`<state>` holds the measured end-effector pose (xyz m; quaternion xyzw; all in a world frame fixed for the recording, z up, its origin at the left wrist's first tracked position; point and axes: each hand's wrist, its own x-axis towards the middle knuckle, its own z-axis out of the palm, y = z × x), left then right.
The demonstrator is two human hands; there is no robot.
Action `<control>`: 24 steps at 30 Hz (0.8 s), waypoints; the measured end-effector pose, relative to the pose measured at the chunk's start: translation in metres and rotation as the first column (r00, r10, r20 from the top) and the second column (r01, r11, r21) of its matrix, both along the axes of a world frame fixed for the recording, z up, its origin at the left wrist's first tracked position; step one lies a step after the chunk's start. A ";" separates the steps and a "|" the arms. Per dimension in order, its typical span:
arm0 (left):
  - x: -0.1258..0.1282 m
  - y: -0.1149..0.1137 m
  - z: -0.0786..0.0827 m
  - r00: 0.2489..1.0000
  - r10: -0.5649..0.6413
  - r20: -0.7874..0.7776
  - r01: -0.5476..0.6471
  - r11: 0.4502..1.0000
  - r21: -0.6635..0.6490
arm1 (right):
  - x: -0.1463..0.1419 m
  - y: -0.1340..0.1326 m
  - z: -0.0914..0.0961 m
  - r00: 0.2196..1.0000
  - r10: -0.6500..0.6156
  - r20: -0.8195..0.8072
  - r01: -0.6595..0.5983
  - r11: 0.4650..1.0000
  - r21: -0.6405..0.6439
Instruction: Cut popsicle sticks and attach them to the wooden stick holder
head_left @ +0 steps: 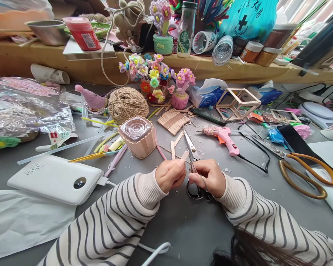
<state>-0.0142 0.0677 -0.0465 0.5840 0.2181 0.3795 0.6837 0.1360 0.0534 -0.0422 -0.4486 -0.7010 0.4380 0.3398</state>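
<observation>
My left hand (pixel 170 174) pinches a short piece of wooden craft stick (pixel 185 155), its tip poking up above the thumb. Silver scissors (pixel 192 147) are in my right hand (pixel 209 178), blades pointing away from me and slightly parted, dark handles below the fingers. Both hands are close together over the grey table, the stick beside the scissor blades. Just beyond them lie loose craft sticks (pixel 172 149) and a flat panel of joined sticks (pixel 172 121). Left of these stands a small stick-sided pot (pixel 138 142).
A pink glue gun (pixel 220 137) with a black cord lies to the right, near large orange-handled scissors (pixel 308 171). At left are a white power bank (pixel 55 179) and a twine ball (pixel 128 103). Behind stand a stick frame (pixel 238 101) and fuzzy flowers (pixel 152 74).
</observation>
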 end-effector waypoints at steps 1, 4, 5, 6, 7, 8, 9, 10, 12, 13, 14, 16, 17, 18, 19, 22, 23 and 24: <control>0.000 0.000 0.000 1.000 -0.001 -0.005 0.001 1.000 0.004 | 0.000 0.000 0.000 1.000 0.008 -0.003 -0.009 1.000 -0.009; 0.000 0.001 0.000 1.000 -0.008 -0.002 0.008 1.000 -0.006 | 0.001 0.002 0.000 1.000 -0.004 -0.006 0.004 1.000 -0.019; 0.000 0.001 0.000 1.000 -0.010 0.005 0.010 1.000 -0.013 | 0.001 0.002 0.000 1.000 -0.018 -0.005 0.018 1.000 -0.015; 0.000 0.001 0.000 1.000 -0.013 0.015 0.013 1.000 -0.019 | 0.000 0.002 0.000 0.999 -0.033 -0.004 0.033 0.999 -0.009; 0.000 0.001 0.000 1.000 -0.012 0.023 0.013 1.000 -0.026 | 0.000 0.003 0.000 0.999 -0.048 -0.003 0.048 0.999 -0.001; 0.000 0.001 0.000 1.000 -0.010 0.028 0.011 0.999 -0.031 | -0.001 0.003 -0.001 0.998 -0.060 -0.002 0.060 0.998 0.008; 0.000 0.001 0.000 1.000 -0.008 0.028 0.009 0.999 -0.035 | -0.001 0.002 -0.001 0.997 -0.071 -0.001 0.071 0.997 0.019; -0.001 0.002 0.000 1.000 -0.005 0.028 0.006 0.999 -0.037 | -0.002 0.002 -0.001 0.997 -0.078 0.000 0.078 0.996 0.030; -0.001 0.001 0.000 0.999 -0.001 0.032 0.003 0.999 -0.038 | -0.003 0.002 -0.002 0.996 -0.088 0.010 0.087 0.995 0.056; -0.001 0.001 0.000 0.999 -0.001 0.034 0.002 0.999 -0.040 | -0.003 0.002 -0.002 0.996 -0.092 0.016 0.091 0.993 0.070; -0.001 0.001 0.000 0.999 -0.002 0.039 0.004 0.999 -0.043 | -0.004 0.002 -0.002 0.995 -0.096 0.021 0.094 0.992 0.082; -0.001 0.001 0.000 0.999 -0.004 0.048 0.007 0.999 -0.052 | -0.004 0.002 -0.002 0.995 -0.100 0.027 0.097 0.990 0.103; -0.001 0.001 0.000 0.999 -0.004 0.052 0.007 0.998 -0.057 | -0.004 0.002 -0.002 0.995 -0.100 0.026 0.097 0.989 0.110; -0.001 0.001 0.000 0.998 -0.003 0.056 0.006 0.998 -0.061 | -0.004 0.002 -0.002 0.995 -0.101 0.024 0.097 0.989 0.115; -0.001 0.001 0.000 0.998 -0.002 0.058 0.005 0.998 -0.063 | -0.004 0.002 -0.002 0.995 -0.098 0.021 0.095 0.988 0.120; 0.000 0.001 0.000 0.998 -0.002 0.061 0.006 0.997 -0.071 | -0.004 0.002 -0.002 0.995 -0.094 0.016 0.091 0.987 0.136; 0.000 0.001 -0.001 0.998 -0.003 0.061 0.007 0.997 -0.072 | -0.004 0.002 -0.003 0.995 -0.094 0.015 0.091 0.986 0.142; 0.000 0.001 -0.001 0.998 -0.003 0.061 0.008 0.997 -0.073 | -0.004 0.002 -0.003 0.995 -0.096 0.015 0.093 0.985 0.146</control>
